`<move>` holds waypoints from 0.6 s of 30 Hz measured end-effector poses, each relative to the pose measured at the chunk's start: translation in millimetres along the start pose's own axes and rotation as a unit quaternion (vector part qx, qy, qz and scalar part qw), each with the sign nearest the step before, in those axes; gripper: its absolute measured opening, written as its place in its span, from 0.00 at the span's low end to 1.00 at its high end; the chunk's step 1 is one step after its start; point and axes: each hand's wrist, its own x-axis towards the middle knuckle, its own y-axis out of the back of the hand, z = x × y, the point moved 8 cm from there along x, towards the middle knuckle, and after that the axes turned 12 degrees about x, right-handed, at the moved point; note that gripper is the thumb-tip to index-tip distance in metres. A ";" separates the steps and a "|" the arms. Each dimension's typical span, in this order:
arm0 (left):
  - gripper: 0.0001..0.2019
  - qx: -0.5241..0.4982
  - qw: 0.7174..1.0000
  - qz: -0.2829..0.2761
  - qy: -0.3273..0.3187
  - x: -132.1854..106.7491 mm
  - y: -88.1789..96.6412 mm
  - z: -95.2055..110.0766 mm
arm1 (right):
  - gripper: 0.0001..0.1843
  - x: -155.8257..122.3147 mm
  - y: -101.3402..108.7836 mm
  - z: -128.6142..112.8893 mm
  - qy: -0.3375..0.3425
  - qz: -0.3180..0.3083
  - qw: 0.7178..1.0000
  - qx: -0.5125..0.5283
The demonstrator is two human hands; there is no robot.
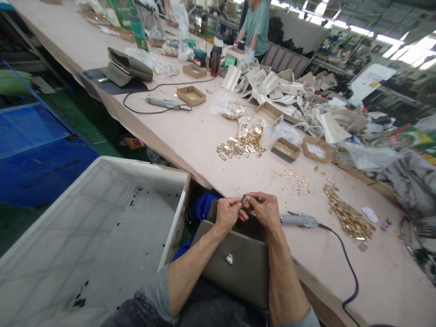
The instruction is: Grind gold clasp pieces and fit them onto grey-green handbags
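Note:
Between my fingertips is a small rectangular metal frame (244, 200), pinched by my left hand (229, 214) and my right hand (265, 210) together. Both hands are closed. Below them an olive-grey handbag (243, 256) rests on my lap against the table edge, with a small metal fitting (229, 259) partly wrapped in white on its front. A grey electric screwdriver (299, 220) lies on the table just right of my right wrist, its tip close to the forearm. Fingers partly hide the frame.
Gold frames (242, 144) lie heaped ahead, and gold fittings (347, 213) to the right. Small cardboard boxes (286, 150) stand beyond. A second screwdriver (161, 103) and another bag (122, 68) are farther left. A white plastic bin (136, 164) stands at my left. Another person (257, 27) stands across the table.

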 end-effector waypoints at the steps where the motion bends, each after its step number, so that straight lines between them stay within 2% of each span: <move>1: 0.19 0.002 1.000 -0.001 -0.003 0.2 -0.1 -0.3 | 0.23 0.2 -0.3 0.1 0.002 -0.002 1.000 0.002; 7: 0.17 0.022 1.000 0.006 -0.003 2.6 0.8 -4.3 | 0.21 2.1 0.5 1.4 0.008 -0.003 1.000 0.023; 13: 0.14 0.047 0.998 0.023 -0.015 2.8 2.6 0.1 | 0.18 4.9 0.7 2.8 0.018 0.001 1.000 0.006; 18: 0.14 0.060 0.997 0.039 -0.014 1.8 3.7 3.1 | 0.20 6.1 0.9 2.7 0.013 -0.018 1.000 0.019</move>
